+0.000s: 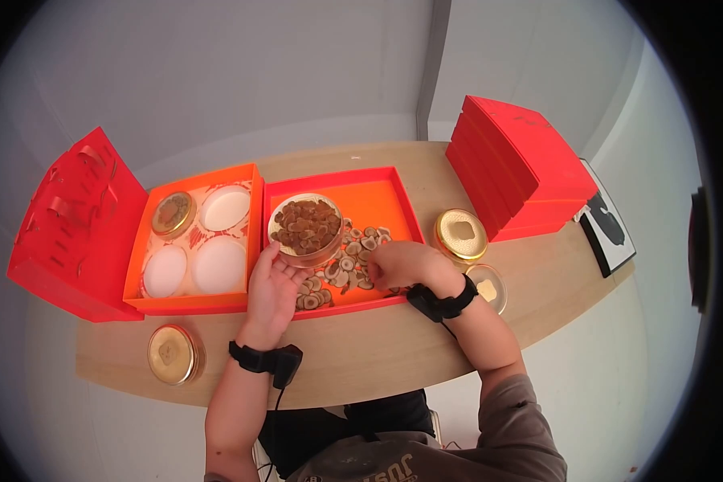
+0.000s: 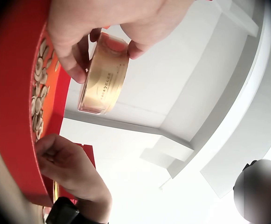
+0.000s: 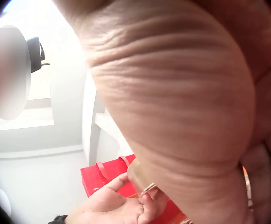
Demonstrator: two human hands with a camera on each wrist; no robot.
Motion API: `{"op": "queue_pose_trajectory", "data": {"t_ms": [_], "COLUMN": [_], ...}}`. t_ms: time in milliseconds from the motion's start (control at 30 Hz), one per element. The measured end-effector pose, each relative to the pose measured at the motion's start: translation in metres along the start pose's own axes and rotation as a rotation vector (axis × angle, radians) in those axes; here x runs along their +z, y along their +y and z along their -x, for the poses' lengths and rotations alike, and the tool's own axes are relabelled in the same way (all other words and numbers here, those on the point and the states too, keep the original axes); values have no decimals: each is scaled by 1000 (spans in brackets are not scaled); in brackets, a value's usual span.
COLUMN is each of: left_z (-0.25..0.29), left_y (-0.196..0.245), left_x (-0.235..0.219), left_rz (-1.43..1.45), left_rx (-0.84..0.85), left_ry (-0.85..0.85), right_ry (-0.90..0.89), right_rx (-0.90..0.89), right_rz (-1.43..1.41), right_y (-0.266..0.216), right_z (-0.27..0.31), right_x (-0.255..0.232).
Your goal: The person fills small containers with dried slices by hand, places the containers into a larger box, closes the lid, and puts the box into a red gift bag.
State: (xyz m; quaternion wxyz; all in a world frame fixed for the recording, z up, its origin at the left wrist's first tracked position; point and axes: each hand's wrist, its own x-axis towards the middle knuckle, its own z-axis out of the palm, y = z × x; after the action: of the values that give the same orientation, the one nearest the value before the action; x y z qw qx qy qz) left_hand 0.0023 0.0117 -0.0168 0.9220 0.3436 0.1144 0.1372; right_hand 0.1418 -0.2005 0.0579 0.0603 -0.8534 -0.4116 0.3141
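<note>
My left hand holds a round clear jar from below and the side. Brown dried pieces fill it to near the rim. In the left wrist view, thumb and fingers grip the jar, whose side bears printing. The jar is over a red tray with an orange inside, where many pale dried slices with dark edges lie scattered. My right hand reaches down among those slices, fingers curled; I cannot tell whether they pinch any. Its palm hides most of the right wrist view.
Left of the tray, an orange-rimmed box has round white recesses and one jar. A red lid stands beyond it. Gold-lidded jars and a clear lid are on the table. Red boxes stand right.
</note>
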Motion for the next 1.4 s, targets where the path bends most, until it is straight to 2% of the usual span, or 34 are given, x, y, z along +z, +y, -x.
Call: {"op": "queue_pose_trajectory", "data": {"t_ms": [67, 100, 167, 200, 267, 300, 367, 467, 767, 1400], "left_z": [1, 1, 1, 1, 1, 1, 2, 1, 1, 1], "left_y": [1, 1, 2, 2, 1, 1, 2, 1, 1, 1], "left_x": [2, 2, 3, 3, 2, 2, 4, 3, 1, 0], "left_rz": [-3, -5, -9, -16, -22, -29, -35, -45, -68, -54], "left_rx": [0, -1, -7, -14, -12, -14, -12, -14, -28, -29], "left_ry": [5, 11, 18, 25, 27, 28, 28, 21, 6, -44], "right_ry": [-7, -8, 299, 297, 566, 566, 776, 874, 901, 900], "right_rx": [50, 51, -179, -179, -350, -350, -365, -384, -294, -268], "right_rz": [-173, -172, -119, -116, -281, -280, -404, -389, -390, -352], "right_y": [1, 5, 12, 12, 10, 7, -3, -10, -16, -18], "right_z": [2, 3, 3, 3, 4, 6, 11, 13, 11, 11], "right_x": [-5, -6, -8, -10, -14, -15, -18, -21, -18, -16]}}
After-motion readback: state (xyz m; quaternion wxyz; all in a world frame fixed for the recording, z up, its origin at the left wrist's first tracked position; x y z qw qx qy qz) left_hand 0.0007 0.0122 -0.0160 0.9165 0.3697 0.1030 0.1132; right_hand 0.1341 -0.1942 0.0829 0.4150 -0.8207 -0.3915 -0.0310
